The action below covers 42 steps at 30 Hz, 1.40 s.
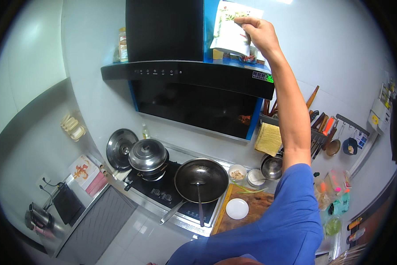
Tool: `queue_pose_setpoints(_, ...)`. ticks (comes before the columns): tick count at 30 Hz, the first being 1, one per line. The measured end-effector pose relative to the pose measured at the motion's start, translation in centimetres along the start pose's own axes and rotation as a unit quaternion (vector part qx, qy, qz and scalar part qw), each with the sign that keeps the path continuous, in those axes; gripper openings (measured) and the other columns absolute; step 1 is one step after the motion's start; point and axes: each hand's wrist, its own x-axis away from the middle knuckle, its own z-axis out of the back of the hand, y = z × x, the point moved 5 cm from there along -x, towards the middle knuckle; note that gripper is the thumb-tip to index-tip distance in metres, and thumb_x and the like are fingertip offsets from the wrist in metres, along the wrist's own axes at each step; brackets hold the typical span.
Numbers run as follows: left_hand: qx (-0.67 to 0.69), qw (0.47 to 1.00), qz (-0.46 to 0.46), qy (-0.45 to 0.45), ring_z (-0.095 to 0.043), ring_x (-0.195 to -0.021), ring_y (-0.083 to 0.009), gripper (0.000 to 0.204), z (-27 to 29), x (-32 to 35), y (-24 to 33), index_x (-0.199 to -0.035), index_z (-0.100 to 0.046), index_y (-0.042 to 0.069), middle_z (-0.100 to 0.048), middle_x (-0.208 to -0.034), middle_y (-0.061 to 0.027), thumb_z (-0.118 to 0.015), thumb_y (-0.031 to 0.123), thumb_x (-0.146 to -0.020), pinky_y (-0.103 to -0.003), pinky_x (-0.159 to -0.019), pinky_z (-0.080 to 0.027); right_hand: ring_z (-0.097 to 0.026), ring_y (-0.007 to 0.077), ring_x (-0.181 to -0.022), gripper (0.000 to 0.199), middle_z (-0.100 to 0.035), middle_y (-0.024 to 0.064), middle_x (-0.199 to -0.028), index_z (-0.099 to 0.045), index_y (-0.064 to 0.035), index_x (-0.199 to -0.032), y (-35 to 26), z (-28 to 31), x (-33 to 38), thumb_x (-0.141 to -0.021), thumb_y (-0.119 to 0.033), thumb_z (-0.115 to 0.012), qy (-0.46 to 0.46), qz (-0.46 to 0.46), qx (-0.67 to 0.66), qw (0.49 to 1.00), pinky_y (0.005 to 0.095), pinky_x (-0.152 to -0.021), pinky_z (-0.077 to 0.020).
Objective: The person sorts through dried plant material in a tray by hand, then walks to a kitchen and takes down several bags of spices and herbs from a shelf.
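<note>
My right hand (259,33) is raised high above the range hood (185,73), its thumb and index finger closed on a white printed pouch (230,37) with green and red pictures. The pouch hangs just over the hood's top ledge, by small items (250,57) stored there. What the pouch contains is hidden. My right arm in a blue sleeve stretches up across the right side of the view. My left hand is not in view.
Below stand a wok (198,170) with a spatula (199,198) in it and a lidded pot (148,155) on the stove. A white plate (237,208) lies on a wooden cutting board (251,225), near small bowls (237,172). A yellow cloth (268,139) hangs beside knives.
</note>
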Motion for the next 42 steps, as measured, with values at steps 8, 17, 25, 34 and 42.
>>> queue_pose_setpoints(8,0.123,0.874,-0.447,-0.147,-0.062,-0.084,-0.016,0.028,-9.0,21.8,27.7,-0.11,-0.06,-0.002,-0.064,-0.095,-0.0087,-0.056,0.023,-0.099,-0.028,-0.077,-0.051,-0.067,0.0084,-0.084,0.023,-0.073,0.0071,-0.096,-0.074,-0.0029,-0.105,-8.6,-4.1,10.1,-0.09,0.001,-0.056,-0.139,0.062,-0.161,0.975,0.0216,-0.068,-0.0553)
queue_pose_setpoints(17,0.155,0.611,-0.581,-0.515,-0.055,-0.117,-0.0228,0.056,-18.3,46.9,47.4,-0.138,-0.039,-0.006,-0.055,-0.13,-0.0177,-0.061,0.023,-0.096,-0.037,-0.101,-0.044,-0.065,0.0094,-0.089,0.016,-0.072,0.0059,-0.094,-0.071,-0.0006,-0.101,-16.8,-11.6,19.8,-0.091,0.002,-0.059,-0.274,0.045,-0.248,0.928,0.0237,-0.08,-0.0516)
queue_pose_setpoints(25,0.238,0.641,-0.536,-0.496,-0.066,-0.1,-0.019,0.042,-16.3,45.7,45.5,-0.127,-0.053,-0.004,-0.065,-0.115,-0.0131,-0.065,0.019,-0.094,-0.032,-0.088,-0.054,-0.062,0.01,-0.09,0.026,-0.062,0.0067,-0.1,-0.052,-0.0005,-0.11,-16.9,-13.4,23.2,-0.09,-0.006,-0.067,-0.296,-0.053,-0.332,0.894,0.0256,-0.078,-0.0526)
queue_pose_setpoints(34,0.25,0.637,-0.537,-0.494,-0.067,-0.097,-0.0187,0.039,-13.5,44.8,46.0,-0.125,-0.056,-0.004,-0.068,-0.111,-0.0132,-0.066,0.016,-0.093,-0.033,-0.087,-0.055,-0.062,0.0117,-0.092,0.033,-0.064,0.0088,-0.102,-0.055,0.0022,-0.112,-17.6,-15.5,24.7,-0.09,-0.016,-0.071,-0.401,-0.161,-0.364,0.825,0.0279,-0.081,-0.052)
queue_pose_setpoints(42,0.19,0.654,-0.595,-0.426,-0.06,-0.113,-0.0224,0.056,-13.6,44.7,45.3,-0.136,-0.043,-0.003,-0.059,-0.127,-0.0131,-0.065,0.028,-0.095,-0.036,-0.099,-0.048,-0.061,0.0247,-0.11,0.068,-0.063,0.0184,-0.115,-0.049,0.0037,-0.126,-19.7,-15.0,25.4,-0.075,-0.028,-0.081,-0.341,-0.003,-0.31,0.887,0.0357,-0.094,-0.0483)
